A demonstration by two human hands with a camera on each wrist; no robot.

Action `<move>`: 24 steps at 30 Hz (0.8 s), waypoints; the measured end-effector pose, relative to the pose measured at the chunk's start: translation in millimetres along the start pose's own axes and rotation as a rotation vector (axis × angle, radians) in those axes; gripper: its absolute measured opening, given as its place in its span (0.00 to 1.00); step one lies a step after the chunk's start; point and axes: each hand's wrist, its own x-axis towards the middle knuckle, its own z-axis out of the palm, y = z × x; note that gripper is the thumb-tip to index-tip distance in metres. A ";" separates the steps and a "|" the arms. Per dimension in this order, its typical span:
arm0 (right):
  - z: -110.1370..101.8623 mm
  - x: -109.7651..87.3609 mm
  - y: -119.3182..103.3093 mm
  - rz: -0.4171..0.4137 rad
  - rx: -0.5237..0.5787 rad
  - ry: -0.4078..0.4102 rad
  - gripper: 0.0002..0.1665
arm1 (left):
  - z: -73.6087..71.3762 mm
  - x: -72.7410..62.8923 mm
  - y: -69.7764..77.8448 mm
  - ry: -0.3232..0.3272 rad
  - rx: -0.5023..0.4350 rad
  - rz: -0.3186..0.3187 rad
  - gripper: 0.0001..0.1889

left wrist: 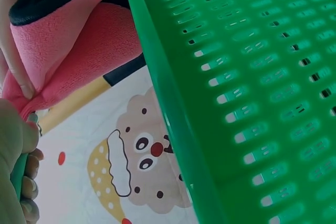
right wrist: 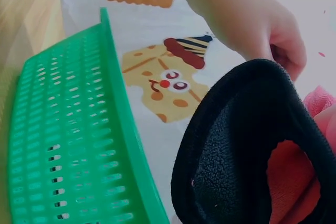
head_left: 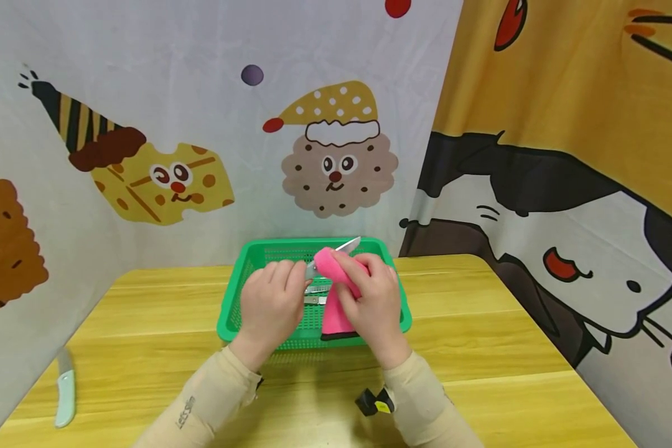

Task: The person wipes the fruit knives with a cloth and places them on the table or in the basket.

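Note:
In the head view my left hand (head_left: 273, 302) grips a knife whose blade (head_left: 349, 245) points up and to the right. Its green handle (left wrist: 19, 174) shows inside the fist in the left wrist view. My right hand (head_left: 374, 295) pinches a pink cloth (head_left: 338, 311) with a black edge, folded around the middle of the blade. The tip sticks out beyond the cloth. From the right wrist, the cloth's black underside (right wrist: 226, 145) hangs as an open loop. Both hands are above the green basket (head_left: 231, 305), where other metal utensils (head_left: 315, 300) lie, partly hidden by the hands.
Another knife (head_left: 65, 398) with a mint handle lies at the left edge of the wooden table (head_left: 465, 348). Behind the basket hangs a cartoon-printed cloth backdrop (head_left: 201, 124), with more printed fabric along the right side.

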 end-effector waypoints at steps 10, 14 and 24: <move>-5.7 -1.2 10.2 0.124 0.008 0.057 0.21 | -1.1 -4.4 1.5 -0.002 0.000 0.001 0.13; -9.5 -1.9 14.2 0.163 -0.012 0.060 0.21 | -1.2 -4.8 2.7 0.005 -0.005 0.005 0.14; -19.8 -1.5 26.7 0.281 -0.009 0.104 0.19 | -2.7 -1.3 4.3 0.020 -0.023 0.003 0.15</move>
